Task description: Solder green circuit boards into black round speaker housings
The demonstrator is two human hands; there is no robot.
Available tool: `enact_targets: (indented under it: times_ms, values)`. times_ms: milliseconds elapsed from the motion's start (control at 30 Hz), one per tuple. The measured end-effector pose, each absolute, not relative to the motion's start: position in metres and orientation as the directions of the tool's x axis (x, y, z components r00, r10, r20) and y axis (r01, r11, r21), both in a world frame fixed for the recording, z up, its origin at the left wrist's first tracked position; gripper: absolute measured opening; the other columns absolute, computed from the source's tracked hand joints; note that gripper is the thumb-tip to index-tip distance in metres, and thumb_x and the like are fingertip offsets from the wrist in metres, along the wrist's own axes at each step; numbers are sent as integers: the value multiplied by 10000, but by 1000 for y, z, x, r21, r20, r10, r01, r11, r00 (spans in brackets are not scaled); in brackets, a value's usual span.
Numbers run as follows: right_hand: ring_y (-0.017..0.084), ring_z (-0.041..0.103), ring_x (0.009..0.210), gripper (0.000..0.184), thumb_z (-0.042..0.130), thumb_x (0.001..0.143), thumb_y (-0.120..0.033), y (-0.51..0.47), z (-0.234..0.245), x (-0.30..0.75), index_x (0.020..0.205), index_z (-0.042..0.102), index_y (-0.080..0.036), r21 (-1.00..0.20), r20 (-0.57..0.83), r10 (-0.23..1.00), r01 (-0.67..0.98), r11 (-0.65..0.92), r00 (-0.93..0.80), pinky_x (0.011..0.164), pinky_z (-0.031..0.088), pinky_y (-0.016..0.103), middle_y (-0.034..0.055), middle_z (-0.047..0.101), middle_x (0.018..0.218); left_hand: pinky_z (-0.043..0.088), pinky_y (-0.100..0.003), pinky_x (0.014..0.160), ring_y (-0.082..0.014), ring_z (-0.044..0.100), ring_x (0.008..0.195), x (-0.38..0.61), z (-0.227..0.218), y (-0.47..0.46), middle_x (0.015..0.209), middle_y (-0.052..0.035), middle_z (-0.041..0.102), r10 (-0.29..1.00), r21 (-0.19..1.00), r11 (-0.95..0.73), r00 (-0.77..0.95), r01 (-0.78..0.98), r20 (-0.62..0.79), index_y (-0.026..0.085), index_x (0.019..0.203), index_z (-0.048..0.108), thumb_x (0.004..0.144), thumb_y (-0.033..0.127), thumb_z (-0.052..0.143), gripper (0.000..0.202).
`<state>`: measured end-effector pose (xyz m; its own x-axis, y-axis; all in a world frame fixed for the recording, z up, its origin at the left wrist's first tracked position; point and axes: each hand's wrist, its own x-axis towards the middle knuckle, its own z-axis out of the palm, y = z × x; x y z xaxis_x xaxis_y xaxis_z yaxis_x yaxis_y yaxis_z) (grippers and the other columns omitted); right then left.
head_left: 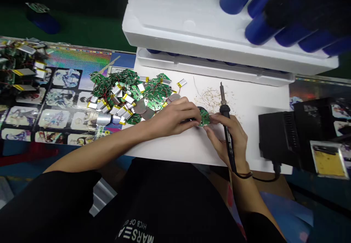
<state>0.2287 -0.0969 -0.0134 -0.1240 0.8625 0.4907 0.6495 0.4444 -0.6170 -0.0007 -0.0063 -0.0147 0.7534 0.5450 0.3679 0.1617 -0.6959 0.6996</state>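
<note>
My left hand (175, 118) is closed in a pinch on a small round green circuit board (204, 117) lying on the white work surface (178, 146). My right hand (230, 135) touches the same board with its fingertips and grips a black soldering iron (225, 120), whose metal tip points up and away from me. A pile of several green circuit boards with silver battery packs (128, 96) lies just left of my left hand.
Stacked white foam trays (192, 30) holding blue cylinders (259, 30) stand at the back. A black soldering station (296, 133) with a yellow sponge (327, 160) sits at the right. Solder scraps (211, 96) litter the surface. More boards (19, 67) lie far left on a printed mat (63, 104).
</note>
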Motion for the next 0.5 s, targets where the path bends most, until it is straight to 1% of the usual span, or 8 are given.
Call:
enact_targets:
  times_ms: [133, 200, 267, 333, 367, 400, 433, 500]
  values:
    - [242, 768, 1104, 456, 795, 919, -122, -98, -12, 231, 1340, 690, -262, -605, 498, 855, 650, 459, -140, 991, 640, 396, 84, 781, 1198, 493, -375, 936, -228, 645, 1032, 1, -14, -8, 1121, -81, 779, 508, 598, -774, 769, 209, 388, 199, 1073, 726, 1122, 293, 548, 207]
    - [245, 770, 1079, 365, 757, 959, -160, -101, -11, 232, 1307, 723, -265, -615, 492, 862, 653, 442, -120, 957, 645, 405, 83, 786, 1163, 491, -371, 931, -224, 639, 1021, 2, -12, -8, 1120, -74, 780, 500, 573, -789, 775, 224, 385, 202, 1060, 733, 1120, 275, 538, 216]
    - [226, 768, 935, 263, 666, 1038, -276, -106, -10, 232, 1287, 750, -267, -678, 505, 862, 605, 417, -29, 814, 650, 388, 70, 786, 1048, 488, -369, 936, -220, 638, 1018, 2, -10, -8, 1122, -66, 781, 504, 559, -792, 779, 245, 373, 206, 1046, 737, 1113, 263, 536, 220]
    - [196, 729, 745, 315, 603, 1070, -400, -111, -7, 231, 1332, 728, -277, -795, 501, 856, 461, 396, 129, 625, 606, 352, 47, 768, 941, 478, -370, 922, -219, 628, 1004, 3, -8, -8, 1125, -61, 780, 502, 528, -804, 788, 273, 357, 212, 1037, 739, 1107, 262, 535, 222]
    - [184, 707, 671, 341, 617, 1058, -428, -114, -3, 230, 1351, 708, -279, -844, 479, 853, 373, 385, 205, 554, 574, 333, 35, 763, 914, 470, -370, 909, -219, 621, 996, 3, -7, -8, 1126, -59, 780, 492, 501, -818, 795, 283, 355, 213, 1036, 740, 1106, 260, 534, 223]
    - [178, 697, 620, 354, 663, 1027, -422, -117, 0, 230, 1348, 693, -275, -876, 454, 850, 305, 373, 266, 505, 552, 319, 28, 769, 904, 458, -371, 895, -219, 614, 990, 4, -6, -7, 1128, -57, 780, 480, 471, -833, 802, 290, 356, 214, 1036, 741, 1105, 258, 531, 225]
    - [176, 698, 588, 356, 722, 986, -383, -122, 4, 230, 1320, 689, -264, -892, 436, 846, 272, 361, 307, 476, 546, 310, 23, 780, 895, 445, -372, 884, -219, 608, 987, 4, -5, -7, 1130, -55, 780, 469, 440, -847, 808, 297, 357, 216, 1037, 741, 1106, 256, 528, 227]
    - [180, 703, 533, 298, 795, 913, -283, -133, 10, 232, 1192, 709, -224, -892, 431, 825, 307, 331, 365, 436, 552, 300, 15, 788, 831, 423, -375, 874, -218, 601, 991, 4, -3, -7, 1140, -49, 780, 453, 390, -867, 818, 311, 354, 220, 1041, 740, 1106, 252, 526, 226]
